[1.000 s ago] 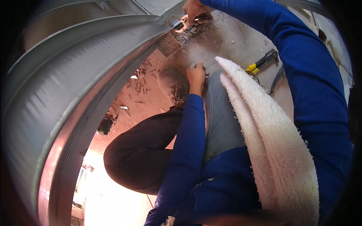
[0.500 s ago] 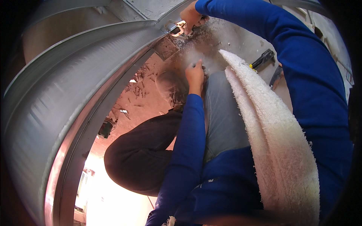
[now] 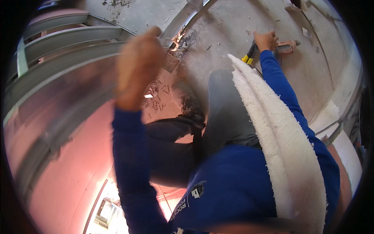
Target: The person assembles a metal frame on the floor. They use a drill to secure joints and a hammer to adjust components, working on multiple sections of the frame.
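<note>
My left hand is raised in front of the grey metal beams, smeared by motion, so its fingers and anything in them cannot be made out. At the upper right, my right hand reaches down to the floor with curled fingers. It meets the black end of a black-and-yellow tool, and what lies inside the fingers is hidden. Close beside that hand lies an orange power tool with a dark tip. A metal locking clamp grips the end of a metal beam between my hands.
Several grey metal beams run along the left. Dark debris litters the floor near my legs. A white towel hangs down my front. A pale board stands at the right edge.
My right hand has left the clamp and moved right to the tools. My left hand has risen from near my knee toward the beams. The view has shifted, showing more floor.
</note>
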